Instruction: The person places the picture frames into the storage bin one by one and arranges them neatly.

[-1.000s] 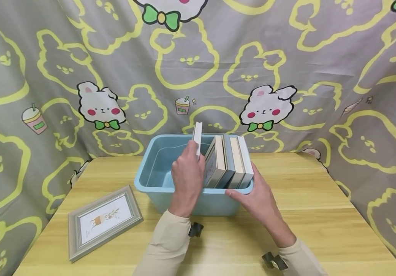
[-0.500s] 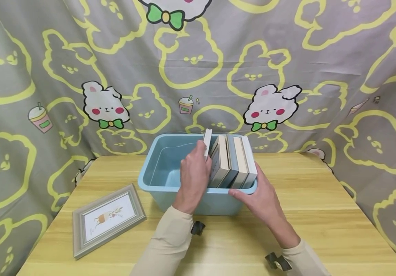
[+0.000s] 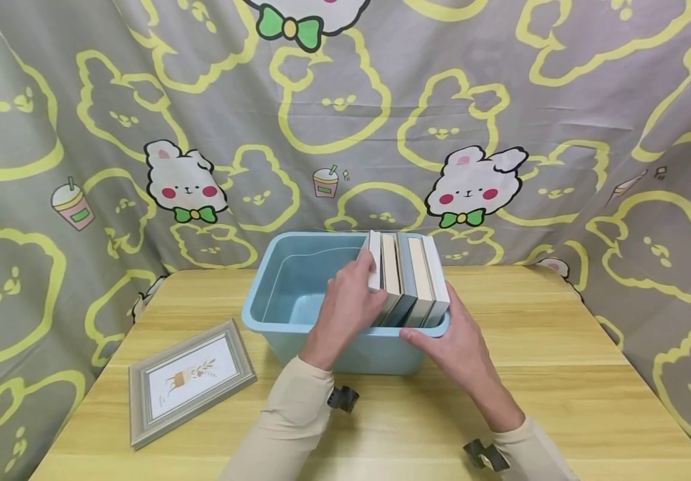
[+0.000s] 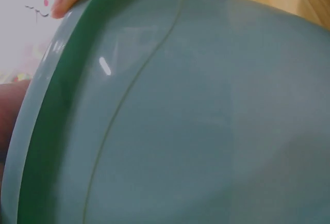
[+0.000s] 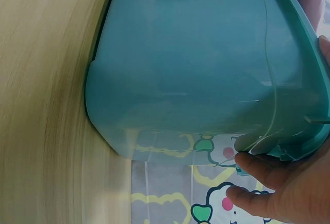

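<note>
A blue plastic bin (image 3: 369, 354) stands on the wooden table with several books (image 3: 419, 267) upright in a row at its right end. My left hand (image 3: 348, 297) grips a white-edged book (image 3: 375, 242) at the left of this row, close against its neighbour. At the bin's right end my right hand (image 3: 456, 344) holds the corner, thumb on the front rim. In the right wrist view its fingers (image 5: 263, 172) lie along the bin's outer wall. The left wrist view is mostly bin wall (image 4: 196, 105), so the held book is hidden there.
A grey picture frame (image 3: 192, 381) with a small animal drawing lies face up on the table (image 3: 562, 374), left of the bin. Behind the table hangs a grey curtain (image 3: 375, 87) with cartoon prints.
My left hand has brought the white-edged book to the right and lower into the bin, up to the other books. My right hand stays on the bin's corner.
</note>
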Demonstrator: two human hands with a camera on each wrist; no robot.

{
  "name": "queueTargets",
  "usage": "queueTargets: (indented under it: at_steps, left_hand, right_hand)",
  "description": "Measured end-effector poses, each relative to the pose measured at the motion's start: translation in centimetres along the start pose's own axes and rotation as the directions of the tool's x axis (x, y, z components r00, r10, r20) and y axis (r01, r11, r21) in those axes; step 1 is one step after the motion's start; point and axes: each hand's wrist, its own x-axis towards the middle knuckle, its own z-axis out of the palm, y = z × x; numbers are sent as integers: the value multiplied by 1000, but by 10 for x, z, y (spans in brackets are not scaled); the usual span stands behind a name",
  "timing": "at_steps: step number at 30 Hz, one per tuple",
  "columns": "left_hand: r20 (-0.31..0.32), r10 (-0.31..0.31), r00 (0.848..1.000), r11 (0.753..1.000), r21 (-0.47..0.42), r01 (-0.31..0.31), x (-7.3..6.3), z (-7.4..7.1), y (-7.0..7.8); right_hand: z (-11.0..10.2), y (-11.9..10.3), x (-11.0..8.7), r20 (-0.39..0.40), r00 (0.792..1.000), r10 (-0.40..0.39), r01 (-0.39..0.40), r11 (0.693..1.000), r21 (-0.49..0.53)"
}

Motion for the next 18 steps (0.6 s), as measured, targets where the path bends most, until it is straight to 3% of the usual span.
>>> queueTargets:
  at_steps: [9, 18]
  left_hand:
    - [187, -34, 982, 998, -39, 42, 1, -7, -1]
    - [197, -32, 980, 997, -66, 45, 1, -7, -2]
  right_hand:
    - [0, -1, 1, 7, 1000, 10, -10, 1000, 0]
    - [0, 0, 1, 3, 1000, 7, -7, 1000, 1]
